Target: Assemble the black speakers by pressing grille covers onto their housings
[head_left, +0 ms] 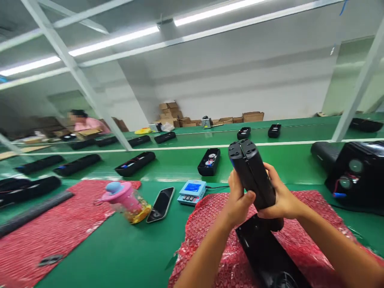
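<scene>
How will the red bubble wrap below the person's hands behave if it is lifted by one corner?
The red bubble wrap would probably sag and fold, since its edge looks wavy. It is likely light for its size, being a bubbled sheet. The long black part lying on it might slide, as the surface looks glossy.

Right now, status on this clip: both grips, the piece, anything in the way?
Left grip and right grip on black casing, held tilted. Black part below, on red bubble wrap; contact with casing unclear. Nothing visibly in the way.
</scene>
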Available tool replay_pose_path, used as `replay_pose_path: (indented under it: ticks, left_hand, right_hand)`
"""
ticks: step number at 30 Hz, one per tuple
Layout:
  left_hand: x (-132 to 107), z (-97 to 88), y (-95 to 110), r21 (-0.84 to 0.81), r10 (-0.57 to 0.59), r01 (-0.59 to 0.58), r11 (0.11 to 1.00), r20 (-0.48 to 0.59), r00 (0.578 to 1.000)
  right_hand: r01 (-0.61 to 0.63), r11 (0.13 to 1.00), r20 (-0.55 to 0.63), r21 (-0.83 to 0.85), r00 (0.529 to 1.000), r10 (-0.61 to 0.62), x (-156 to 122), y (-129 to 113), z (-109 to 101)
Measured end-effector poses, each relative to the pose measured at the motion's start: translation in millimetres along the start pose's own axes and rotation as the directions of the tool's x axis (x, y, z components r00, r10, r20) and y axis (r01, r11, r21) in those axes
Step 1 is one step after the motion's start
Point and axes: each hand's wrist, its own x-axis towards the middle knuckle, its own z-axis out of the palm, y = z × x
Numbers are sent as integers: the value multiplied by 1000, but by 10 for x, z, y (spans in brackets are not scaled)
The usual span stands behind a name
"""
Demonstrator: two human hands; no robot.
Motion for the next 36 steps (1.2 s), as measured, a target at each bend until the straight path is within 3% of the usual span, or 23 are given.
replay_pose_path:
  ticks: [2, 3, 6, 8, 9, 13, 16, 18, 20, 23, 25, 27, 30, 33, 36]
  left_hand:
    - [60, -105, 32, 74, 38, -39, 996, 20, 999]
    - [94, -177, 51, 98, 29, -30, 995, 4, 1000]
    - [185, -459, 131, 93, -50, 59, 994, -96, 994]
    - [223, -673, 220, 20, -85, 90, 996, -181, 980]
    - [230, -779, 274, -22, -93, 90, 996, -242, 966]
    - [180, -1147, 506, -154, -108, 41, 987, -455, 884]
    - [86, -1344, 632, -203, -94, -29, 979, -570, 816]
    - [19, -1446, 685, -216, -79, -74, 974, -624, 778]
    - [-42, -1530, 723, -212, -56, -118, 970, -670, 741]
    - [-118, -1627, 763, -186, -16, -178, 966, -732, 681]
    - [-159, -1667, 786, -165, 15, -220, 962, -767, 642]
    - [-197, -1683, 809, -148, 61, -284, 947, -788, 613]
    - [-250, -1670, 845, -115, 156, -384, 916, -780, 606]
    - [-303, -1656, 876, -50, 248, -418, 907, -738, 628]
    - [-367, -1664, 907, 5, 291, -415, 910, -723, 627]
  right_hand:
    - [-92, 950, -73, -298, 995, 73, -78, -108, -164]
    - [-145, 877, -111, -459, 988, 105, -140, -148, -263]
    - [-350, 496, -239, -795, 931, 275, -425, -151, -599]
    - [-521, 173, -405, -836, 799, 445, -677, -47, -817]
    - [-567, 85, -465, -819, 744, 479, -810, 27, -913]
    - [-619, -129, -575, -775, 605, 551, -1259, 327, -1172]
    - [-564, -224, -568, -795, 561, 602, -1340, 449, -1213]
    - [-496, -265, -545, -827, 591, 594, -1183, 491, -1157]
    - [-396, -257, -469, -881, 671, 574, -841, 543, -1023]
    - [-156, -135, -205, -979, 801, 563, -66, 720, -678]
    - [21, -43, -5, -999, 846, 533, 513, 920, -390]
    - [134, 7, 120, -991, 863, 490, 1049, 1160, -108]
    - [198, 35, 194, -979, 882, 430, 1658, 1512, 235]
    - [243, 67, 249, -968, 885, 394, 2015, 1775, 452]
    - [293, 98, 308, -951, 869, 387, 2202, 1927, 554]
